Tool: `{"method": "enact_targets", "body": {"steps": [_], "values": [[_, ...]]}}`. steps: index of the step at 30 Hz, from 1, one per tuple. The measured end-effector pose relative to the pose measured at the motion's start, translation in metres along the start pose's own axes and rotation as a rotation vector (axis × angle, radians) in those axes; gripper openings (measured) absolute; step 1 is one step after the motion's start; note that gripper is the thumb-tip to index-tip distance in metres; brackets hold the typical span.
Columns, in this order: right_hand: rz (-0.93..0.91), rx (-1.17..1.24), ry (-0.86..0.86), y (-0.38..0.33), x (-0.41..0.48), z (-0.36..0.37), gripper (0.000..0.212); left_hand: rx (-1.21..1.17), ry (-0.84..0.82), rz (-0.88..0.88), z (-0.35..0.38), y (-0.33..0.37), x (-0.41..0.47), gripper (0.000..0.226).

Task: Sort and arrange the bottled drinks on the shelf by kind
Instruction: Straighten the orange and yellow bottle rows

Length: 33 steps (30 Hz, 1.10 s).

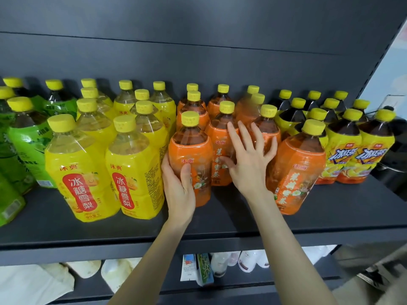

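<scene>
We have the front orange-label bottle [190, 155] at centre frame, standing upright on the dark shelf [220, 223]. Our left hand [178, 183] wraps its lower body, thumb across the label, a closed hold on it. We judge it is being steadied or nudged into line.

Our right hand [251, 155] is spread wide, fingers splayed against the second-row orange bottles [222, 150], holding nothing; probably bracing them so they do not tip. One rear orange bottle looks blurred.

Another orange bottle [297, 170] stands at front right of the hands. Groups by kind already run across the frame: green bottles [28, 146] far left, yellow pear-drink bottles [74, 172] left of centre, iced-tea bottles [343, 150] at right. All contain liquid and carry yellow caps.

Lower shelf at bottom frame holds cartons and pouches [198, 269], contents unclear.
</scene>
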State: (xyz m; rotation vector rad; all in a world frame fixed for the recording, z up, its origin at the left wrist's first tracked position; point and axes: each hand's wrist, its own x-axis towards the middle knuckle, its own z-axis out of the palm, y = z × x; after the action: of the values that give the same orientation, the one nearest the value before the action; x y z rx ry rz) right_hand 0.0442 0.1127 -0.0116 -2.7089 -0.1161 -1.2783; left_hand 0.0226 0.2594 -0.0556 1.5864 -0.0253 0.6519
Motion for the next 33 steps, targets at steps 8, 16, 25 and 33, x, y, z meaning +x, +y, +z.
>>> {"method": "enact_targets", "body": {"steps": [8,16,25,33], "values": [[-0.085,-0.076,-0.073,0.003,0.005,0.002,0.11,0.03,-0.046,0.023,0.001,-0.004,-0.003,0.088],[-0.017,-0.105,-0.062,0.012,0.006,0.009,0.101,0.044,-0.047,0.003,0.011,-0.008,0.004,0.086],[0.026,-0.145,-0.05,0.014,0.008,0.014,0.097,-0.035,-0.125,-0.056,0.02,-0.01,0.026,0.081],[0.067,-0.171,-0.056,0.007,0.009,0.015,0.094,-0.001,-0.102,-0.06,0.024,-0.01,0.033,0.082]]}}
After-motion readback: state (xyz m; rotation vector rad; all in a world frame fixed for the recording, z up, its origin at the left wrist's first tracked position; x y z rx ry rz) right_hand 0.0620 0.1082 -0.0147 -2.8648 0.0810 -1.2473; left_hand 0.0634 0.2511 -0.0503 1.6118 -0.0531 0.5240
